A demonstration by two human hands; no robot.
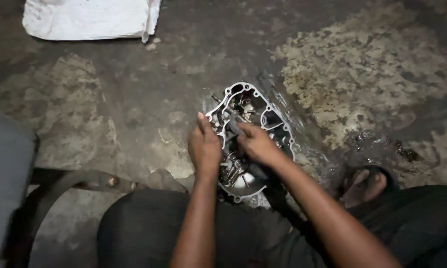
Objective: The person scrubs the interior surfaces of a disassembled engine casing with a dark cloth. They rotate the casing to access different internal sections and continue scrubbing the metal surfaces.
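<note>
Seen from the head camera, a person crouches over an open, silver-grey cast-metal engine casing [263,116] that lies flat on a stained, oil-darkened concrete floor [134,99], just in front of the person's knees. The casing's rim is ringed with bolt lugs, and inside it sit steel gears and shafts [233,171], crowded together and partly hidden by the hands.

The left hand [203,146] rests on the casing's left edge, fingers extended forward and pressed against the rim; whether they grip anything beneath cannot be told. The right hand [256,144] lies over the middle of the casing, its fingers curled around a short, dark grey metal part [233,124] that stands among the gears; the exact kind of part is too blurred to tell. The two hands are close together, nearly touching at the fingertips.

A wet, dark oil patch [382,144] spreads on the floor to the right of the casing. The person's bare foot in a dark sandal [365,186] sits near that patch, beside a knee in dark trousers [144,228]. At the upper left, well apart from the work, lies a crumpled white cloth sheet [89,19]. A dark curved rubber strip [69,181] lies on the floor at the lower left.
</note>
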